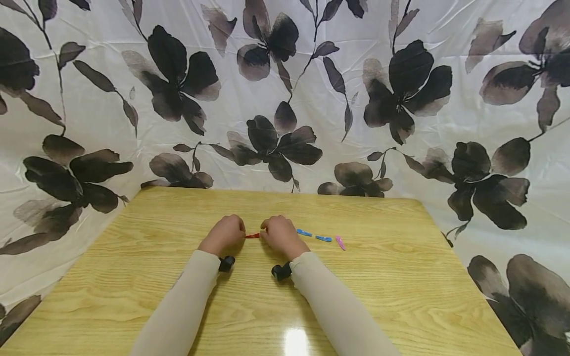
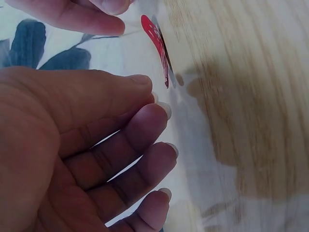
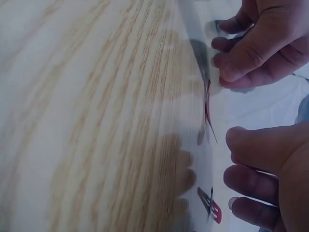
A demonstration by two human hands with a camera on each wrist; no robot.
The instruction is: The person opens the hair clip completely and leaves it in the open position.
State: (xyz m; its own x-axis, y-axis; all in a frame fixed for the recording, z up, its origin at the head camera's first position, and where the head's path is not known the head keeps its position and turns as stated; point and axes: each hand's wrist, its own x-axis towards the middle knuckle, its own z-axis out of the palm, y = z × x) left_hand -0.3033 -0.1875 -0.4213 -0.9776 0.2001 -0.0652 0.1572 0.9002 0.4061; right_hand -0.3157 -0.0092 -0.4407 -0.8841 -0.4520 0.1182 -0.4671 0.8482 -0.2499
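Note:
A red snap hair clip (image 1: 252, 236) lies on the table between my two hands. My left hand (image 1: 224, 234) is just left of it, and in the left wrist view its thumb tip meets the index finger near the narrow end of the clip (image 2: 157, 46), a small gap apart. My right hand (image 1: 279, 236) is at the clip's other side, fingers loosely bent and holding nothing that shows. Under those fingers the right wrist view has a second red hair clip (image 3: 213, 209); the hand hides it in the head view.
Right of my right hand, a blue hair clip (image 1: 304, 232), another blue hair clip (image 1: 323, 239) and a pink hair clip (image 1: 340, 243) lie in a row. The wooden table (image 1: 378, 296) ends at the back against a floral curtain (image 1: 338, 123).

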